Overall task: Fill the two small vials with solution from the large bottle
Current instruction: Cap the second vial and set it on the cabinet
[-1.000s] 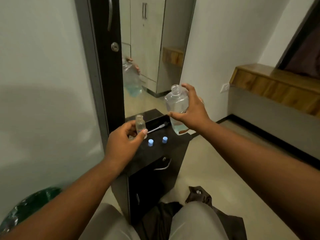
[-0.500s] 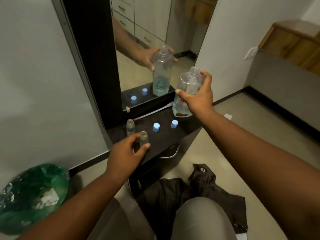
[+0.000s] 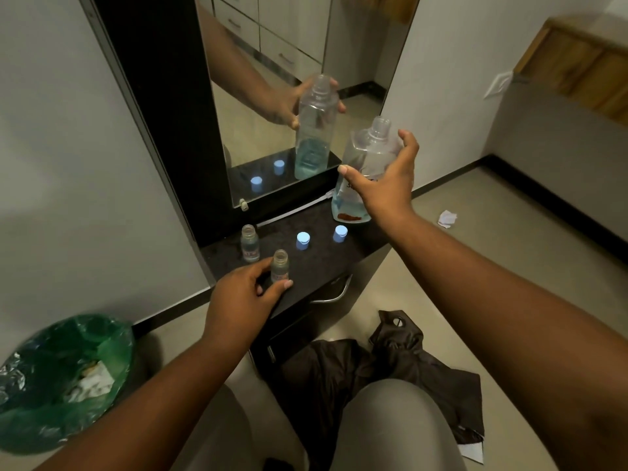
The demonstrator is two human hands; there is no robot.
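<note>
My right hand point(image 3: 385, 185) grips the large clear bottle point(image 3: 365, 168), uncapped, with a little blue solution at its bottom, its base on or just above the right end of the black cabinet top point(image 3: 323, 263). My left hand point(image 3: 243, 297) holds a small open vial point(image 3: 280, 265) standing near the cabinet's front edge. A second open vial point(image 3: 249, 243) stands just behind it to the left. Two blue caps point(image 3: 303, 240) point(image 3: 340, 233) lie in the middle of the top.
A tall mirror point(image 3: 272, 79) behind the cabinet reflects the bottle, caps and my arm. A green-lined waste bin point(image 3: 61, 379) stands on the floor at left. A dark bag point(image 3: 390, 365) lies on the floor by my knees. A crumpled paper point(image 3: 447, 219) lies at right.
My left hand has lowered the small vial onto the cabinet top near the front edge. My right hand has brought the large bottle down toward the cabinet's right end.
</note>
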